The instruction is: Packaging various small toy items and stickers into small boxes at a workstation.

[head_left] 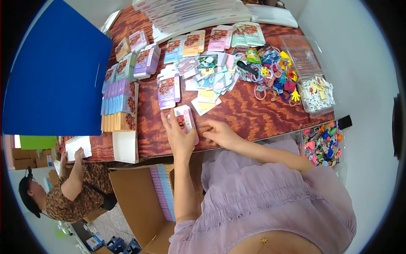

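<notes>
A pink carton (184, 113) is set on the table (154, 146) near its front edge, its top flap raised. It is partly covered by the left hand (182, 134), whose fingers are spread; whether it is gripped cannot be told. The right hand (219, 133) is held just beside it, fingers loosely bent and parted. Beyond the carton, a purple carton (168, 89) is laid flat, and printed cards (210, 95) are heaped near colourful hair ties (261, 90).
</notes>
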Demonstrator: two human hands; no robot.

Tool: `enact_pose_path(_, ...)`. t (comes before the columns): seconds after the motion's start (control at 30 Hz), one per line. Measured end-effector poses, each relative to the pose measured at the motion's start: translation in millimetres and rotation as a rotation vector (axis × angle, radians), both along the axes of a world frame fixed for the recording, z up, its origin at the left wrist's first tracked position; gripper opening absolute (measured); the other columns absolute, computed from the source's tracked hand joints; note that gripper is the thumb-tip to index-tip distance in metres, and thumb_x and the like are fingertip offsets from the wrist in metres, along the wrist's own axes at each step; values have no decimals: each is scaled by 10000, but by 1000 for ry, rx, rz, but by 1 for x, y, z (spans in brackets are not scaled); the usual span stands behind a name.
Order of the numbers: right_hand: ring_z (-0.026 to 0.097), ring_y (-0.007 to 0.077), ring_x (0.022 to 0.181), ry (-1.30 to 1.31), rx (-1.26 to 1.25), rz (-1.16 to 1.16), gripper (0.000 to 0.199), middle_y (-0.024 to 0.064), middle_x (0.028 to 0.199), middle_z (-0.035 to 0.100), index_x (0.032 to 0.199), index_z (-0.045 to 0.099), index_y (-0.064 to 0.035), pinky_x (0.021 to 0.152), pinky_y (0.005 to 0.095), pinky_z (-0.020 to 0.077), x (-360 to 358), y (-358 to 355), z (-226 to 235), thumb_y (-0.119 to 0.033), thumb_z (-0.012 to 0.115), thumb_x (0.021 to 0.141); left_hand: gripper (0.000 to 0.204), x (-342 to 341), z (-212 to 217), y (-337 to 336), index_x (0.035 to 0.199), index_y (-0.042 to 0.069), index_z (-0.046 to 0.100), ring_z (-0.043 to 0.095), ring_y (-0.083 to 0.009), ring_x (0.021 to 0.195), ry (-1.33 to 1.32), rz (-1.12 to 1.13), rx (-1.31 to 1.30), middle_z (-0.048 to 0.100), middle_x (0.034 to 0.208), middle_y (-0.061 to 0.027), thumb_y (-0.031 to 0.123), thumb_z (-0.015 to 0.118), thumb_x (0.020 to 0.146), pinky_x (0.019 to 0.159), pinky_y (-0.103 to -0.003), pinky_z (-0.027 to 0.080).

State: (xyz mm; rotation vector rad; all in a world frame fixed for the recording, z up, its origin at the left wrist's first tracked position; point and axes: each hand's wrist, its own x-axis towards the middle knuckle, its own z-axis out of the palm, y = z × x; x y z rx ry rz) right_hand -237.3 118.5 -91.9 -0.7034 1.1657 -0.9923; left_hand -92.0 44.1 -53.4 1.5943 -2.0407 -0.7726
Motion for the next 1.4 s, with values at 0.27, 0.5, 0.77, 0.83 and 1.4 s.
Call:
enact_pose_path(0.27,582,44,777,304,-333,-188,315,15,1021,665,1209,623,0,667,234,493,-35,5,45,-85,670,910,918,-30,44,40,1523,36,300,258,-425,1455,-8,-263,-317,167,1596,-268,33,740,717,1168,-478,267)
enact_pose_path(0.5,624,46,834,-215,-288,-118,226,27,937,692,1125,667,16,698,249,507,-98,16,59,-27,651,904,708,-34,25,33,1398,-23,424,624,-315,1142,1026,-336,951,602,1270,-211,257,762,843,991,-406,508)
enact_pose_path(0.77,504,278,1207,605,-710,-279,206,143,1313,514,1005,671,-53,961,400,438,-99,31,63,-172,735,848,682,-57,-5,42,1285,-2,544,678,-260,1012,1161,-354,1150,677,1092,-142,331,831,764,873,-369,564)
enact_pose_path(0.83,492,254,1222,694,-731,-233,153,122,1296,537,960,671,-41,933,375,450,-100,29,62,-130,726,849,598,-56,-12,39,1257,-1,565,676,-227,990,998,-354,1066,677,1083,-120,268,812,783,863,-349,560)
enact_pose_path(1.4,609,120,917,188,-468,-362,127,53,965,641,1011,683,34,819,256,479,-97,36,58,-20,653,901,485,-60,-32,55,1358,-33,481,631,-168,1062,1155,-202,741,628,1210,-123,265,612,998,893,-323,531)
